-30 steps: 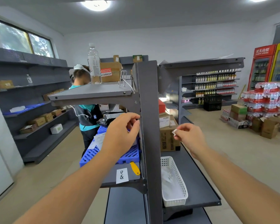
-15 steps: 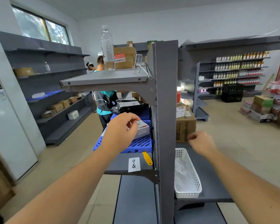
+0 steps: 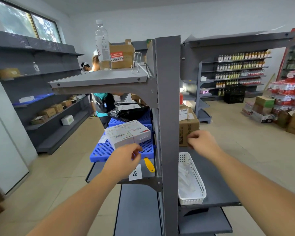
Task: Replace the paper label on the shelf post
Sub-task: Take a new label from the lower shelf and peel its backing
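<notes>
The grey shelf post [image 3: 169,116] stands upright in the middle, and its front face is bare. A white paper label [image 3: 135,173] with a handwritten mark lies on the left shelf beside a yellow-handled scraper [image 3: 149,165]. My left hand [image 3: 124,160] hovers just above the label with its fingers loosely curled, holding nothing. My right hand [image 3: 201,142] is right of the post, above the white basket [image 3: 197,181]. Its fingers are closed, and whatever is inside the fist is hidden.
A blue crate [image 3: 106,150] with white boxes [image 3: 128,133] sits behind my left hand. A cardboard box [image 3: 188,128] stands behind my right hand. A water bottle [image 3: 102,46] is on the top shelf. A person [image 3: 102,103] stands behind the shelving, and drink packs [image 3: 288,92] are stacked at the right.
My left hand has dropped from the post down toward the label on the shelf. My right hand pinched a small white paper scrap, then closed and lowered toward the basket. The camera tilted down.
</notes>
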A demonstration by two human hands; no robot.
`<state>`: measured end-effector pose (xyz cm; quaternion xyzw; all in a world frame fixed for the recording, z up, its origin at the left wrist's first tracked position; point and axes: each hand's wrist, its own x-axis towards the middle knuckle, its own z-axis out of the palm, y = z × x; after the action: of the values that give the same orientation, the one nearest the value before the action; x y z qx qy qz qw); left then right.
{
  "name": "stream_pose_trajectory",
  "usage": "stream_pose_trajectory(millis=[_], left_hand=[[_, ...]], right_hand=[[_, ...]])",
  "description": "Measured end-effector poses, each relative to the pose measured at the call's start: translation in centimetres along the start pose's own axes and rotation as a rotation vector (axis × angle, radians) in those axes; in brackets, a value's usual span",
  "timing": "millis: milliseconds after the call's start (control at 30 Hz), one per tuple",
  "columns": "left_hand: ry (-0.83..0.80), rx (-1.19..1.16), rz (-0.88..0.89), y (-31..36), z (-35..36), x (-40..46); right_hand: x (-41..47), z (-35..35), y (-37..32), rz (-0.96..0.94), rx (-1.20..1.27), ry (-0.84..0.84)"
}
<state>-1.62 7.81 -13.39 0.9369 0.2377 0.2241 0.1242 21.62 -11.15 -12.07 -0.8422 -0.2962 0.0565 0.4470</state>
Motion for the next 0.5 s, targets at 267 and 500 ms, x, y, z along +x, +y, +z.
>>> stream_pose_trajectory(millis=[267, 500], left_hand=[[-0.238, 0.141, -0.005, -1.5, 3.3, -1.1], [-0.341, 0.233, 0.023, -2.7, 5.1, -2.1]], right_hand=[[-0.8, -0.8, -0.9, -0.035, 0.049, -0.008], [-1.4, -1.2, -1.3, -0.059, 0.008, -0.006]])
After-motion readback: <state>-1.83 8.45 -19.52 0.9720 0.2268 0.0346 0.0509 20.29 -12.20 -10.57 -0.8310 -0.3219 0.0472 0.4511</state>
